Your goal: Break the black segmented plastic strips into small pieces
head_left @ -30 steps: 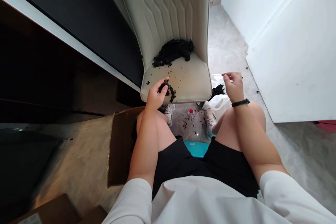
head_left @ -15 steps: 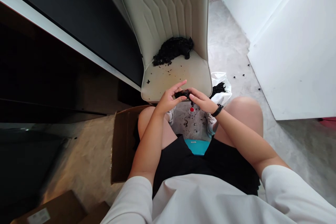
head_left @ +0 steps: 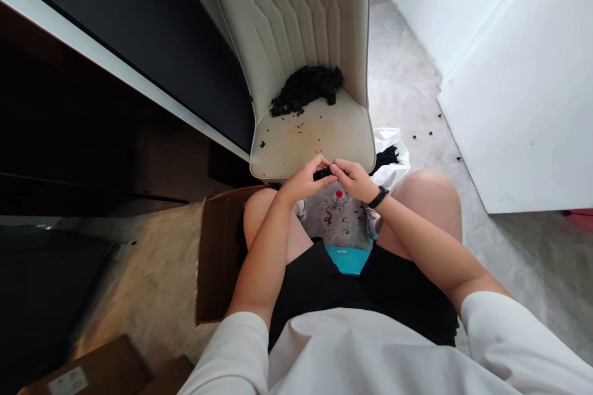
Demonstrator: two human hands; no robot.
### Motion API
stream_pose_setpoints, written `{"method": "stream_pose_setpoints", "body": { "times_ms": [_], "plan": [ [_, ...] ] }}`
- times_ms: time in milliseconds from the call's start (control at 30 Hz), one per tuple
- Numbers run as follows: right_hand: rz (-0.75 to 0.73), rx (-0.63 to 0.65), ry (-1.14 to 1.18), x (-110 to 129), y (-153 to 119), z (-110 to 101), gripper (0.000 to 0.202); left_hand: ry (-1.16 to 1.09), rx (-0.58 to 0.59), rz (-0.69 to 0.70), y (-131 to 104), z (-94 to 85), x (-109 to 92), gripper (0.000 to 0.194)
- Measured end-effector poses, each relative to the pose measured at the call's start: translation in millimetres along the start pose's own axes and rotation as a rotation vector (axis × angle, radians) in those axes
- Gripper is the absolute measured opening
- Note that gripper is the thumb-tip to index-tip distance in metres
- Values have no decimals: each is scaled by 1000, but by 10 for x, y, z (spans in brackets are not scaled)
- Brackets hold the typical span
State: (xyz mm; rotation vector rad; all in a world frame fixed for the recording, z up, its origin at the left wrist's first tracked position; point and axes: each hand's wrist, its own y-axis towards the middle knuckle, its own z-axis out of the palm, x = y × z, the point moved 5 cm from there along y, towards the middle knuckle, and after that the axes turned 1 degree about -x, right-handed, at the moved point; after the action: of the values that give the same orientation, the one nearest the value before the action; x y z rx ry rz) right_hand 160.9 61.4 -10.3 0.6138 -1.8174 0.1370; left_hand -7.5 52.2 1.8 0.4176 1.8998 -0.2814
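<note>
Just off the front edge of a cream chair [head_left: 315,148], my two hands meet around a dark, crumpled black piece [head_left: 323,173]; its kind I cannot make out. My left hand [head_left: 303,180] is curled round its left part, thumb beneath. The fingertips of my right hand [head_left: 354,178] pinch its right end. On the chair seat lies a heap of black, shredded-looking material [head_left: 308,89], with small black scraps scattered in front of it. A white plastic bag [head_left: 401,163] holding small black pieces stands on the floor to the right of the chair.
A cardboard box [head_left: 217,259] stands by my left leg. Between my feet sits a bottle with a red cap [head_left: 340,194], with black scraps around it. A blue seat [head_left: 349,259] shows under me. Small black bits [head_left: 430,133] lie on the floor near the white panel [head_left: 514,105].
My hands have drawn closer around the black piece. The left fingers, stretched out before, are now curled in, and the right fingers now pinch. A strip hanging below has gone from view.
</note>
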Motion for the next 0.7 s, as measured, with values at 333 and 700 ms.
{"method": "stream_pose_setpoints", "body": {
  "times_ms": [333,700],
  "plan": [
    [48,-58,224,43,-41,53,65,-60,105,12,60,129,-163,75],
    [62,-193,548,210,-75,73,69,-219,85,155,15,100,-134,74]
  ]
}}
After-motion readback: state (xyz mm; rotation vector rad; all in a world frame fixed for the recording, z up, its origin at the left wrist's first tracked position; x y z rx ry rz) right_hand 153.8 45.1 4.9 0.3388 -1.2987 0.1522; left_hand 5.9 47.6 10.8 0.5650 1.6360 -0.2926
